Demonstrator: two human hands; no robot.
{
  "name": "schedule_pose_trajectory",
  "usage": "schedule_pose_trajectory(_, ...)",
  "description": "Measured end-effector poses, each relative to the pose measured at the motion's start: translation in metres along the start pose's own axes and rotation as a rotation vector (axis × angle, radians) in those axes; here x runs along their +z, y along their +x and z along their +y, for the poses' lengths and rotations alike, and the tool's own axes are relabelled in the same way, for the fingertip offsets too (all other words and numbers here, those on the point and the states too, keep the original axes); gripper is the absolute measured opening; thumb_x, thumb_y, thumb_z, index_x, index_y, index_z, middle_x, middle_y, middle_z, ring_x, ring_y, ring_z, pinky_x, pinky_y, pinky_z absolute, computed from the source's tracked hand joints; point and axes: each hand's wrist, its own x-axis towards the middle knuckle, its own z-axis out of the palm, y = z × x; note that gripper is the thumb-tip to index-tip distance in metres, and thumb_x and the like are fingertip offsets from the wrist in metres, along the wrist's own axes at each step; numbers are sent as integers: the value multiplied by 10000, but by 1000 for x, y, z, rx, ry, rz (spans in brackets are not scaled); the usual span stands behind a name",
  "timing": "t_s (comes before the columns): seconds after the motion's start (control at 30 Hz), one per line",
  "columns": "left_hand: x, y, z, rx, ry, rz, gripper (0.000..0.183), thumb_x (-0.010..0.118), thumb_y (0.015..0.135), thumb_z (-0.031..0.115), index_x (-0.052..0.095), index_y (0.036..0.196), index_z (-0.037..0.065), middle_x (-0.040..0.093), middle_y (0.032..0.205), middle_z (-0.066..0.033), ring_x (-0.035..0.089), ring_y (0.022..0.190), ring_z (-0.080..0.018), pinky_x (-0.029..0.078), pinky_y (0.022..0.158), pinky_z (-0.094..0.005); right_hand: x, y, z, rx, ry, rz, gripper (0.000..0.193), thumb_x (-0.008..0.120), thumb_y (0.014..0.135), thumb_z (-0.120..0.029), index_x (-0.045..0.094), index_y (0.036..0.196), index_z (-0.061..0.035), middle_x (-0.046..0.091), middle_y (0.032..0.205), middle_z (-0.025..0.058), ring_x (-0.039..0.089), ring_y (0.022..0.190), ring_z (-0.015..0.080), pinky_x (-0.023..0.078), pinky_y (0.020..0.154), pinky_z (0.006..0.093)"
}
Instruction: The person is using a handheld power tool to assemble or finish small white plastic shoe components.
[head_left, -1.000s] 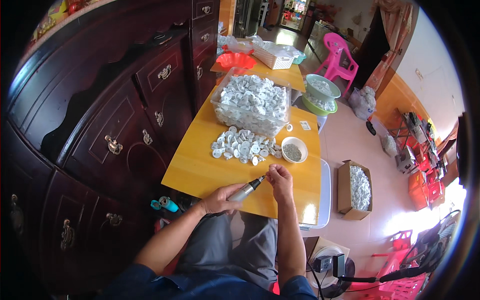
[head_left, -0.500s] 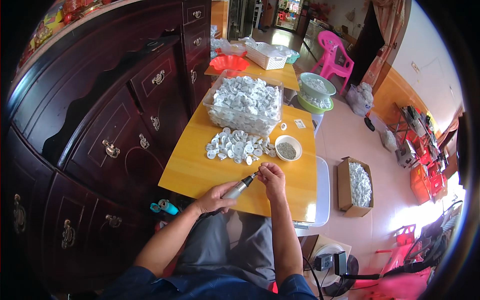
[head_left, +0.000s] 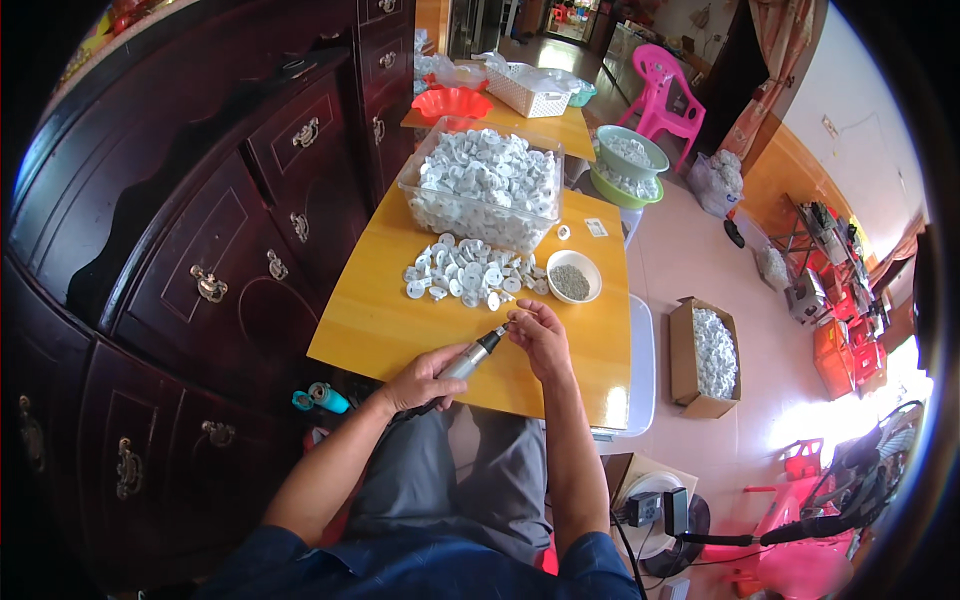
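In my left hand lies a silver and black electric screwdriver, its tip pointing up and right toward my other hand. My right hand is closed in a pinch near that tip; whatever its fingers hold is too small to make out. Just beyond both hands, small white plastic parts with round discs are spread in a loose pile. Beside the pile stands a white bowl with small grey metal pieces. Behind them, a clear plastic bin is heaped with more white parts.
The yellow table ends just before my lap. Dark wooden cabinets run along the left. On the floor at right sits a cardboard box of white parts. Stacked basins, a pink chair and a red bowl stand farther back.
The screwdriver's tip and my right fingers have drawn slightly apart. The right hand now sits a little nearer the white pile. The whole view has shifted slightly.
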Motion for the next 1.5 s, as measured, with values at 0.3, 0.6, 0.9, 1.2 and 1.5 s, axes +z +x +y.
schedule_pose_trajectory(0.3, 3, -1, 3, -21, -30, 63, 708, 652, 878, 109, 333, 1500, -5, 579, 917, -75, 569, 604, -117, 501, 550, -257, -24, 38, -4, -405, -865, 304, 248, 637, 895, -87, 622, 1136, -35, 708, 903, 105, 670, 714, 205, 537, 664, 348)
schedule_pose_trajectory(0.6, 2, -2, 3, -16, -48, 57, 721, 652, 876, 113, 320, 1503, -15, 585, 923, -78, 568, 604, -117, 502, 553, -259, -42, 58, -3, -578, -1127, 485, 320, 642, 839, -32, 607, 1156, -54, 629, 1120, 192, 641, 952, 333, 514, 812, 448)
schedule_pose_trajectory(0.9, -2, -1, 0, -12, -68, 41, 705, 656, 886, 124, 334, 1501, 4, 572, 906, -63, 562, 600, -112, 493, 549, -247, -15, 88, 13, -884, -1272, 407, 444, 608, 909, -149, 487, 1295, 33, 550, 1252, 259, 527, 1158, 426, 429, 979, 506)
schedule_pose_trajectory(1.2, 1, -2, -1, -24, -99, 37, 700, 664, 892, 111, 328, 1496, 1, 561, 910, -48, 551, 600, -100, 481, 547, -246, -9, 105, 15, -732, -1266, 289, 386, 545, 954, -210, 520, 1250, 37, 619, 1105, 267, 565, 1068, 436, 450, 924, 515)
schedule_pose_trajectory(1.5, -1, -3, -3, 22, -101, 34, 735, 665, 901, 146, 291, 1516, 2, 541, 905, -31, 539, 609, -92, 472, 551, -245, 10, 51, 22, -712, -1194, 103, 317, 543, 946, -167, 587, 1207, 6, 628, 1116, 239, 570, 1083, 422, 440, 960, 492)
